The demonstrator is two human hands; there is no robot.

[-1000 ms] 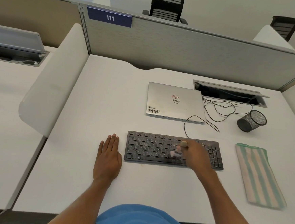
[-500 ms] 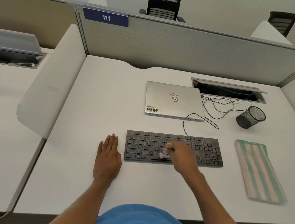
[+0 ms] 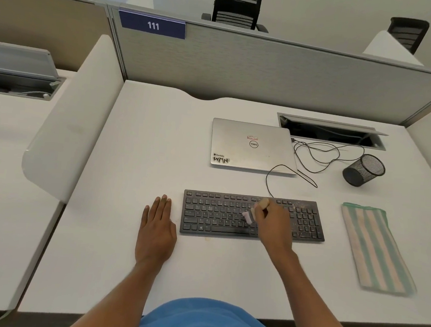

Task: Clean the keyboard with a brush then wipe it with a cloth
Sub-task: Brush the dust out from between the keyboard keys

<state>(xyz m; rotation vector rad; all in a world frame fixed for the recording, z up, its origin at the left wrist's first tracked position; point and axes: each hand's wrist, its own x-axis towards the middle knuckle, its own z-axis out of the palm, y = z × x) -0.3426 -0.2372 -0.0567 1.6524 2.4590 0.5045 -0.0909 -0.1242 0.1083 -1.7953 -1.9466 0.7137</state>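
Note:
A black keyboard [image 3: 218, 214] lies on the white desk [image 3: 132, 156], with crumbs on its right part. My right hand [image 3: 272, 226] grips a small brush [image 3: 250, 215] with a wooden handle and pale bristles; the bristles touch the keys near the keyboard's middle. My left hand [image 3: 156, 225] rests flat on the desk, fingers straight, just left of the keyboard and apart from it. A green and beige striped cloth [image 3: 375, 248] lies folded on the desk to the right of the keyboard.
A shut silver laptop [image 3: 252, 145] lies behind the keyboard. Black cables [image 3: 313, 155] loop beside it toward an open cable tray [image 3: 330, 131]. A black mesh cup [image 3: 364, 170] lies tipped at the right. Partition walls [image 3: 268, 69] close off the back and left.
My right hand swept the brush leftward along the keys, then back toward the keyboard's middle. My left hand has stayed flat in place.

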